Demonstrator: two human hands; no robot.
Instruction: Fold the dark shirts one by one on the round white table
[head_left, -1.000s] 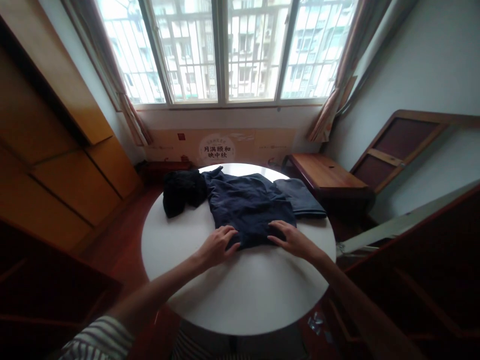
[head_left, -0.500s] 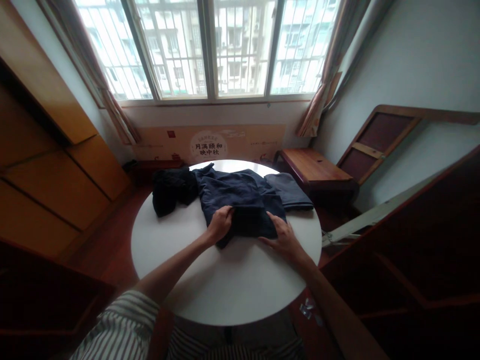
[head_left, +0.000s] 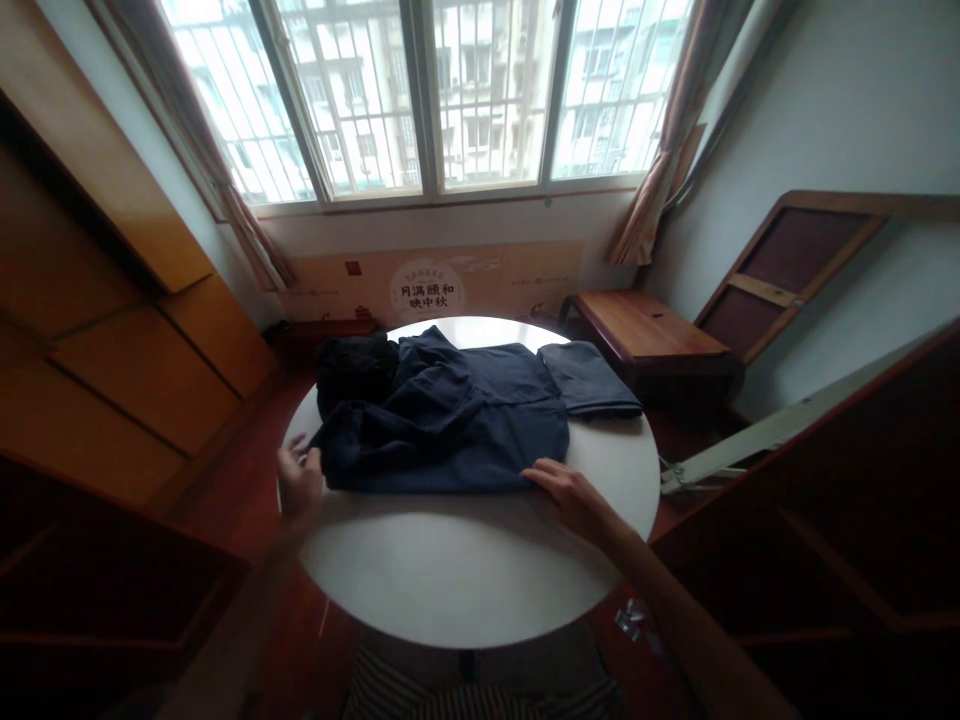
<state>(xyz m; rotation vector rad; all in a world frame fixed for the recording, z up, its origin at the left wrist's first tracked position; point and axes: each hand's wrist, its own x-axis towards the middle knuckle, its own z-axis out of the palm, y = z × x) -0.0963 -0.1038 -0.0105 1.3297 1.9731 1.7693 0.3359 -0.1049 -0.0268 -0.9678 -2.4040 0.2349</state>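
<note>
A dark navy garment (head_left: 495, 440) lies spread across the white round table (head_left: 465, 590), its near edge drawn out almost straight. I cannot make out whether it is trousers or a top. At its left end my left hand (head_left: 300, 478) has curled fingers on the cloth, slightly blurred by motion. My right hand (head_left: 564, 488) pinches the near edge toward the right, fingertips on the fabric. Behind the garment's left part sits a bunched black garment (head_left: 356, 365). To the right, a folded grey-blue garment (head_left: 589, 380) lies flat.
Beyond the table, a low wooden table (head_left: 652, 325) stands at the right by a leaning wooden frame (head_left: 787, 270). Wooden cabinets (head_left: 142, 380) line the left side. A printed cardboard panel (head_left: 487, 285) is under the window. Dark furniture (head_left: 840, 520) rises at the near right.
My left hand has moved far left, and the navy garment's near part now stretches out that way. My right hand has shifted slightly nearer along the edge. The view has tilted a little.
</note>
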